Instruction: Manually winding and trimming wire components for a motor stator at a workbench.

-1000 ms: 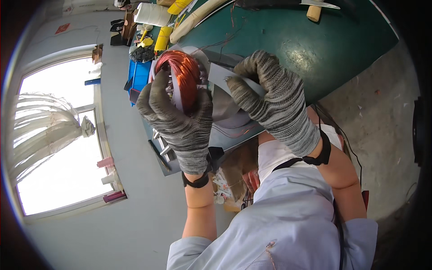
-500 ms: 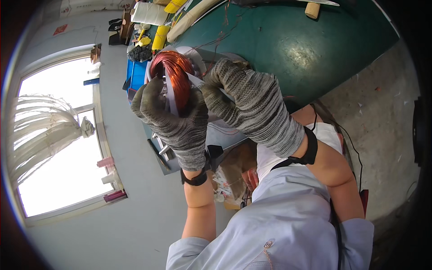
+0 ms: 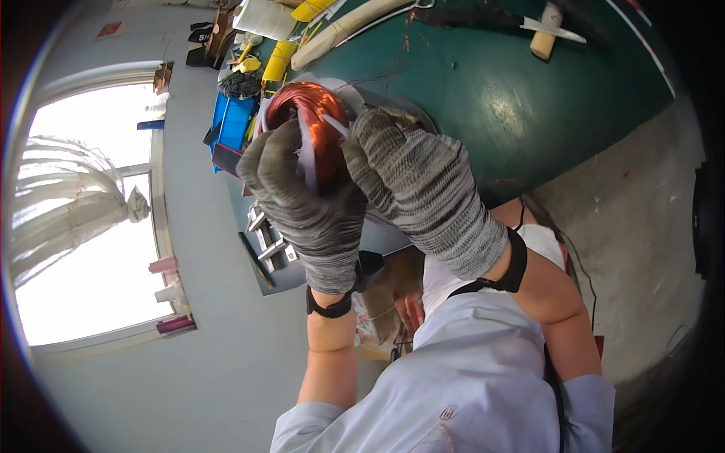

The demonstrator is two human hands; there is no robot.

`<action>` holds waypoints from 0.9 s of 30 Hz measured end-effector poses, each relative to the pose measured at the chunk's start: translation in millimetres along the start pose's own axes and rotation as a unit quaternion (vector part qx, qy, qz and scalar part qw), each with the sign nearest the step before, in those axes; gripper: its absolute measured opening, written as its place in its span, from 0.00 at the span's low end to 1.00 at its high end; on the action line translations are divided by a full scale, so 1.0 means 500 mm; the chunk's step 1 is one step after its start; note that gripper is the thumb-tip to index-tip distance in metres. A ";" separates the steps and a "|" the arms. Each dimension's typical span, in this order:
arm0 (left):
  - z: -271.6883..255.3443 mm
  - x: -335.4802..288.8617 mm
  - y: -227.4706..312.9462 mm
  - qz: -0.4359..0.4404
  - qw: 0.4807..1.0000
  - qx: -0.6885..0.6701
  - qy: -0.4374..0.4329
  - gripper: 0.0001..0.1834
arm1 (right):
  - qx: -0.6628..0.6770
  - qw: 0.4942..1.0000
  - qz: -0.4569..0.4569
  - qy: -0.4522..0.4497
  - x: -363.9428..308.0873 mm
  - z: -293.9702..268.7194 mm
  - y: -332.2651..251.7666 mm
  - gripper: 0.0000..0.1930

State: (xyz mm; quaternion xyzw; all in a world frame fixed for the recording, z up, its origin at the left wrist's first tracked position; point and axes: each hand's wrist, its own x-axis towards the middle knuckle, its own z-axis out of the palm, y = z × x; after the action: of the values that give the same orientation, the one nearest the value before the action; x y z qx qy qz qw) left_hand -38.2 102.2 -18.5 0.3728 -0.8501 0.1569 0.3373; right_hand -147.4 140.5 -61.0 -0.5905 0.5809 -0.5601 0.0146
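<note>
A thick bundle of copper wire [image 3: 326, 140] curves up in front of me, with pale insulating strips around it. My left hand [image 3: 310, 208], in a grey knitted glove, is wrapped around the lower part of the bundle. A narrow white strip [image 3: 333, 124] lies across the copper, its outer end at the fingertips of my right hand [image 3: 423, 181]. That gloved hand is closed in a pinch, and the strip appears to be between its thumb and fingers. Behind both hands is a rounded grey metal housing [image 3: 370, 97], mostly covered by them.
The green tabletop [image 3: 491, 98] extends to the right, with a wooden-handled tool [image 3: 542, 41] at its far side. Beyond the coil lie a pale curved stick [image 3: 351, 29], a yellow roll [image 3: 280, 60] and a blue bin [image 3: 232, 117]. Metal pieces [image 3: 266, 235] sit near the left edge.
My right hand has drawn closer to the copper bundle, and the white strip's angle across it has changed. My left hand keeps its hold while the whole view has shifted slightly.
</note>
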 end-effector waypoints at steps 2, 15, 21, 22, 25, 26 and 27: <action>0.015 0.011 -0.009 0.015 0.999 0.030 0.012 0.35 | -0.011 0.999 -0.043 -0.005 0.019 0.023 0.026 0.15; -0.061 0.003 -0.090 0.121 0.990 0.017 -0.072 0.20 | 0.104 0.966 -0.199 -0.132 0.171 0.041 0.105 0.10; -0.044 -0.001 -0.082 0.036 0.989 -0.114 -0.088 0.17 | 0.084 0.982 -0.097 -0.142 0.166 0.026 0.068 0.09; -0.041 0.002 -0.084 0.019 0.980 -0.129 -0.151 0.17 | 0.075 0.980 -0.105 -0.152 0.178 0.031 0.081 0.09; -0.047 0.003 -0.094 0.020 0.971 -0.186 -0.150 0.16 | -0.064 0.904 -0.397 -0.145 0.228 0.038 0.108 0.08; -0.055 0.007 -0.102 0.036 0.969 -0.189 -0.157 0.15 | 0.022 0.935 -0.259 -0.242 0.235 0.027 0.093 0.08; -0.060 0.011 -0.115 0.022 0.971 -0.189 -0.145 0.15 | 0.103 0.931 -0.112 -0.331 0.242 0.016 0.079 0.07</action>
State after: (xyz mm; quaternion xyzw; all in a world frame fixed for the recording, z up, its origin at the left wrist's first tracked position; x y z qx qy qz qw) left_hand 15.3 76.2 7.6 0.3025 -0.9122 -0.0550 0.2708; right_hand -205.2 37.5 -12.2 -0.7986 0.4129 -0.3876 0.2039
